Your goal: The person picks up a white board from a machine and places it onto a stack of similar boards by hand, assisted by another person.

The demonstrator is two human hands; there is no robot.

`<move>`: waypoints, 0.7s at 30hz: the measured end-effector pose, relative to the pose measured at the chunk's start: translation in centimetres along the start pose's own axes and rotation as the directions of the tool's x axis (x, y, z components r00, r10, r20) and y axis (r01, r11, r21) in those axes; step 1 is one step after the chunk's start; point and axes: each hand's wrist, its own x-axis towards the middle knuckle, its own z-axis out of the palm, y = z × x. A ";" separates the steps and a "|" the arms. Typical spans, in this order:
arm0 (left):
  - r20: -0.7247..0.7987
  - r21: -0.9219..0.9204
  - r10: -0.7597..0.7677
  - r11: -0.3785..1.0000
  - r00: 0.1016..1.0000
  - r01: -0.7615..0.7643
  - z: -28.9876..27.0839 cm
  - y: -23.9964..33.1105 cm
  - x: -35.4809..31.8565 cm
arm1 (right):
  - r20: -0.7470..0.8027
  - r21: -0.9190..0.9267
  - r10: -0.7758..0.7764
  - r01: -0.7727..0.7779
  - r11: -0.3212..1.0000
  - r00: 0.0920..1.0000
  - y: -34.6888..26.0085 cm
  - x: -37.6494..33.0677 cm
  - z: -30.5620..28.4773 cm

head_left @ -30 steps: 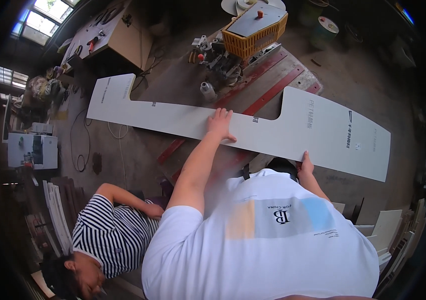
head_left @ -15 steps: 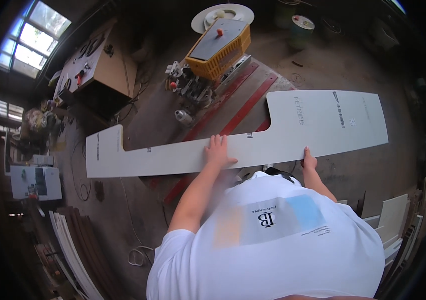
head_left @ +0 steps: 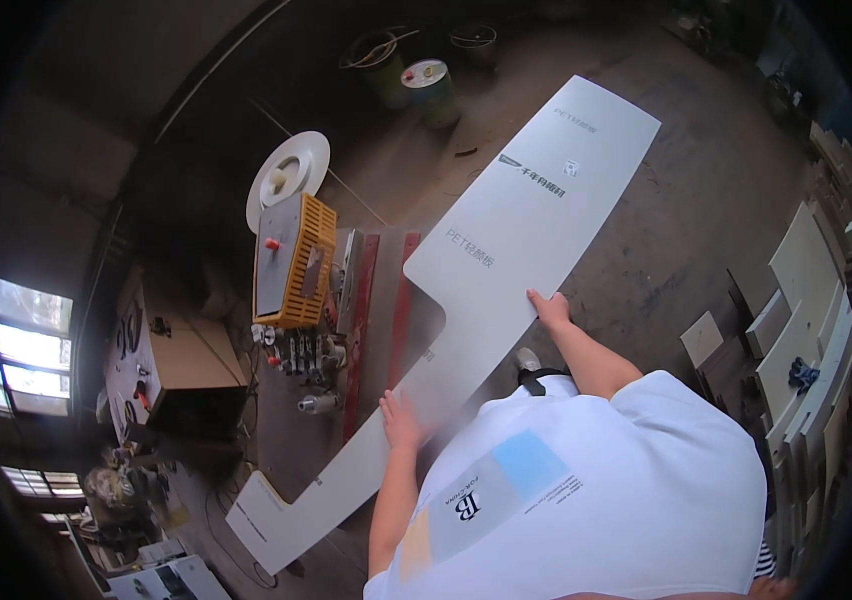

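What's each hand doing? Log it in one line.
left hand: flat on white panel | right hand: thumb over panel's edge | yellow crate: left of panel

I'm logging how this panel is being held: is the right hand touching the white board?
Touching. The head view shows the right hand at the white board's right-hand edge, its thumb overlapping the printed face.

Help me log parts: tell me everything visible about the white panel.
The white panel is long and flat, perhaps coated board, with dark printing and a wide cutout narrowing its middle. It slants across the view, broad end at upper right. The left hand lies on the narrow part; the right hand grips its near edge.
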 end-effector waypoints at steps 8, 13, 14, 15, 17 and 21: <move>0.011 -0.050 -0.042 0.998 0.999 0.042 -1.9 1.1 -0.1 | 0.083 0.041 0.031 -0.035 0.999 0.996 -2.3 -0.8 -0.9; 0.017 -0.023 -0.085 0.996 0.996 0.085 -1.5 0.4 -0.5 | 0.064 0.018 0.009 -0.010 1.000 0.998 -2.3 -1.3 -0.2; 0.003 -0.020 -0.081 0.997 0.997 0.081 -1.5 0.4 -0.5 | 0.083 0.057 0.015 -0.019 0.998 0.996 -2.5 -1.4 -0.3; 0.002 -0.026 -0.080 0.996 0.997 0.080 -1.6 0.6 -0.5 | 0.081 0.054 0.010 -0.015 0.998 0.997 -2.1 -1.1 -0.2; -0.005 -0.024 -0.070 0.997 0.998 0.070 -1.8 0.8 -0.5 | 0.060 0.063 0.021 -0.025 0.998 0.998 -1.3 -0.2 -0.1; -0.021 -0.047 -0.101 0.994 0.995 0.099 -1.6 0.4 -1.6 | 0.116 0.102 0.065 -0.077 0.992 0.991 -2.5 -1.4 0.0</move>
